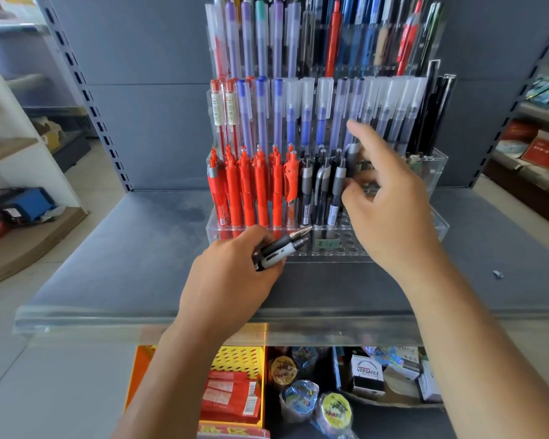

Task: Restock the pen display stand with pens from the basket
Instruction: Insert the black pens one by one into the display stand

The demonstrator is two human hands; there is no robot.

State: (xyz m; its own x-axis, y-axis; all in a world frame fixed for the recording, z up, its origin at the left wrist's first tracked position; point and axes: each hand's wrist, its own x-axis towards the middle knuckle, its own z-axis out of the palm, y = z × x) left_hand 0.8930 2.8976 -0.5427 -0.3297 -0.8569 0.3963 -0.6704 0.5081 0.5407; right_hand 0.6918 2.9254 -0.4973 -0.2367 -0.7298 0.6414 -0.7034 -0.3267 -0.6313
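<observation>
Left grip point(235, 267) clamped on black grey-banded pens point(286, 245), right grip point(390, 204) pinching black pen point(354, 151)

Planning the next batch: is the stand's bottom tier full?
Not full: the stand shows empty holes in front of the black pens, beside the left hand gripping spare pens.

A grey metal shelf point(124, 248) stands before a grey back panel point(159, 90) with slotted uprights point(84, 87). At the left of the frame, pale floor tiles point(86, 185) meet a white shelving unit point(38, 166).
</observation>
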